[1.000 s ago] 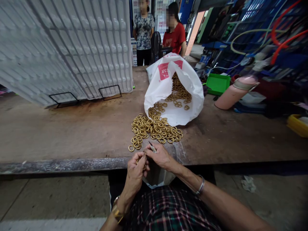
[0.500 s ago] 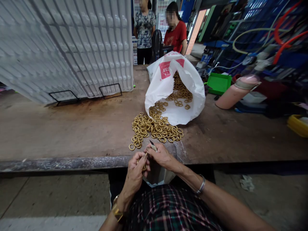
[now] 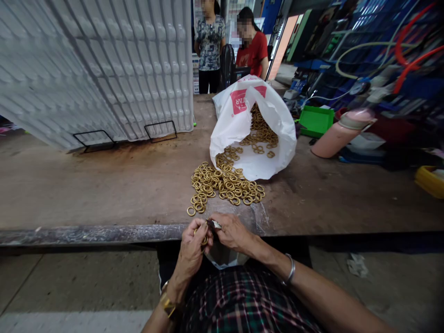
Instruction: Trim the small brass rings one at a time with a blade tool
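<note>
My left hand (image 3: 192, 243) is closed around a few gold-coloured rings (image 3: 204, 240) at the table's front edge. In my right hand (image 3: 233, 231) is a small knife (image 3: 214, 224) with a dark pointed blade and a pale handle. Its blade points left and meets the fingertips of my left hand, at a ring held there; whether it touches the ring is too small to tell. Just beyond both hands lies a heap of similar rings (image 3: 229, 187), spilling out of a torn white sack (image 3: 222, 125) that rests on its side.
Pale ribbed plastic panels (image 3: 132, 64) stand on black wire feet at the left. A pink bottle (image 3: 335, 138) and a green tray (image 3: 316, 121) are on the right. Below my hands, a light-rimmed bag (image 3: 225, 259) sits at my lap. Two people are behind the table.
My right hand has turned the knife: its blade pointed up and away before, and now points left at the left hand. The rings remain in my left hand.
</note>
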`<state>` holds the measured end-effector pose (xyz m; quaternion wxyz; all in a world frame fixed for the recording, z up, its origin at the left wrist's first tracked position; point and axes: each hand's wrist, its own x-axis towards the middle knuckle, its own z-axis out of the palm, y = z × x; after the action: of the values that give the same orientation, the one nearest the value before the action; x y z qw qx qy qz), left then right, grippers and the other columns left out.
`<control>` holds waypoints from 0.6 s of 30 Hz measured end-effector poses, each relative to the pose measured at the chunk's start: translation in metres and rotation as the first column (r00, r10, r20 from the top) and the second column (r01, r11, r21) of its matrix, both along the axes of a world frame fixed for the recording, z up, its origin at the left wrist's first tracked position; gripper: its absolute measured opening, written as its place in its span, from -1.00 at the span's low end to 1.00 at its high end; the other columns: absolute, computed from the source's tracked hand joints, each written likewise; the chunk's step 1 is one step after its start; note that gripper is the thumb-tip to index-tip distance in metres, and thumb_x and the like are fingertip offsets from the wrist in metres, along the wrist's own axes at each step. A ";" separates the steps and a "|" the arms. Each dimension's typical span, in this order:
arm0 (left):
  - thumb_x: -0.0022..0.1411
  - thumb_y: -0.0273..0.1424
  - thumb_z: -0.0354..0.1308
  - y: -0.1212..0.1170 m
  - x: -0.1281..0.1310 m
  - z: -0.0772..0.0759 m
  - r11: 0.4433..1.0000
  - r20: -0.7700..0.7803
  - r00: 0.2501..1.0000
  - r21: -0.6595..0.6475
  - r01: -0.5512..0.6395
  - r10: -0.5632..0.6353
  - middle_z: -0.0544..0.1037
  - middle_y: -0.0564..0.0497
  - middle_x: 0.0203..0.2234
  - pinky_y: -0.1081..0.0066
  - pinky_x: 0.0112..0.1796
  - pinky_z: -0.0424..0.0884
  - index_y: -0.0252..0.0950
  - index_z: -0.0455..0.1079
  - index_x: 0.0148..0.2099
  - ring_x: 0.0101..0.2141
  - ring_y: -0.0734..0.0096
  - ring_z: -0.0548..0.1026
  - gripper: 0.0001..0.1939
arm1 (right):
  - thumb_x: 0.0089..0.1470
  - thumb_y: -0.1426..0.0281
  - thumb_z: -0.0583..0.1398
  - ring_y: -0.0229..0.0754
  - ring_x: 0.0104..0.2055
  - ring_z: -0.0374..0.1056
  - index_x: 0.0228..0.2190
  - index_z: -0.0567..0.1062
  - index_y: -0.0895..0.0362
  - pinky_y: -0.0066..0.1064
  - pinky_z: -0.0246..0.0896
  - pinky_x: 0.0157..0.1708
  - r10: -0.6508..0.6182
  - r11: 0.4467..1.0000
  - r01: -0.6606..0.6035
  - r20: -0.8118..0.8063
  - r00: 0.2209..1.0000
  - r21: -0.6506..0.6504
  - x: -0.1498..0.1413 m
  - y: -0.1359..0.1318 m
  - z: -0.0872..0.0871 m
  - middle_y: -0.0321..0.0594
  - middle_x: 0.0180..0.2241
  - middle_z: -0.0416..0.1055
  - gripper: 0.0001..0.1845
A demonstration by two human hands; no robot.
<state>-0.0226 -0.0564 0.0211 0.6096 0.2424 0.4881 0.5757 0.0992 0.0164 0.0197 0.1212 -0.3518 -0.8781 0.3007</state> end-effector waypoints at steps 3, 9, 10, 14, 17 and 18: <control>0.08 -0.15 0.14 -0.001 -0.001 -0.002 1.000 -0.043 0.999 0.008 0.011 -0.011 0.32 0.18 -0.65 0.65 -0.70 0.10 -0.27 0.18 -0.38 -0.69 0.66 0.24 -0.70 | -0.01 0.52 0.02 -0.28 -0.49 0.18 -0.43 0.36 0.16 -0.47 -0.07 -0.47 -0.012 0.999 0.011 0.027 1.000 0.032 0.000 0.000 -0.002 -0.24 -0.50 0.36 -0.87; 0.14 -0.16 0.07 -0.002 -0.003 -0.009 0.998 -0.146 0.988 0.035 0.048 -0.042 0.32 0.17 -0.63 0.64 -0.68 0.13 -0.27 0.17 -0.40 -0.66 0.65 0.25 -0.72 | -0.02 0.52 0.03 -0.28 -0.48 0.21 -0.40 0.38 0.17 -0.46 -0.09 -0.48 0.008 1.000 -0.010 0.110 0.994 0.022 0.000 0.000 0.002 -0.22 -0.48 0.39 -0.86; 0.15 -0.17 0.06 -0.002 -0.004 -0.009 0.998 -0.171 0.984 0.039 0.055 -0.047 0.32 0.16 -0.64 0.63 -0.68 0.13 -0.27 0.17 -0.40 -0.67 0.65 0.24 -0.72 | -0.02 0.51 0.03 -0.27 -0.48 0.22 -0.40 0.38 0.17 -0.46 -0.09 -0.49 0.015 1.000 -0.017 0.121 0.993 0.015 0.000 0.000 0.004 -0.21 -0.48 0.40 -0.86; 0.17 -0.17 0.04 -0.002 -0.007 -0.010 0.995 -0.258 0.964 0.049 0.086 -0.070 0.31 0.16 -0.66 0.62 -0.68 0.14 -0.28 0.17 -0.42 -0.69 0.65 0.21 -0.71 | -0.03 0.52 0.02 -0.25 -0.46 0.27 -0.35 0.39 0.18 -0.46 -0.06 -0.49 0.060 0.998 -0.058 0.151 0.987 -0.017 0.000 0.001 0.009 -0.16 -0.45 0.43 -0.81; 0.17 -0.17 0.03 -0.005 -0.009 -0.011 0.993 -0.294 0.952 0.050 0.103 -0.084 0.30 0.17 -0.68 0.62 -0.67 0.13 -0.28 0.18 -0.44 -0.70 0.66 0.19 -0.71 | -0.06 0.53 0.02 -0.22 -0.45 0.30 -0.32 0.41 0.19 -0.46 -0.05 -0.50 0.088 0.996 -0.083 0.223 0.971 -0.029 0.000 0.001 0.015 -0.14 -0.44 0.45 -0.76; 0.18 -0.18 0.03 -0.006 -0.009 -0.011 0.993 -0.299 0.950 0.046 0.106 -0.088 0.30 0.17 -0.69 0.62 -0.67 0.12 -0.29 0.18 -0.44 -0.70 0.66 0.18 -0.71 | -0.07 0.54 0.02 -0.21 -0.45 0.31 -0.32 0.42 0.19 -0.45 -0.06 -0.51 0.098 0.995 -0.093 0.254 0.962 -0.031 0.001 0.002 0.017 -0.13 -0.45 0.45 -0.76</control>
<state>-0.0320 -0.0627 0.0101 0.5492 0.3685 0.5434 0.5169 0.0999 0.0182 0.0365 -0.0107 -0.3460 -0.8995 0.2665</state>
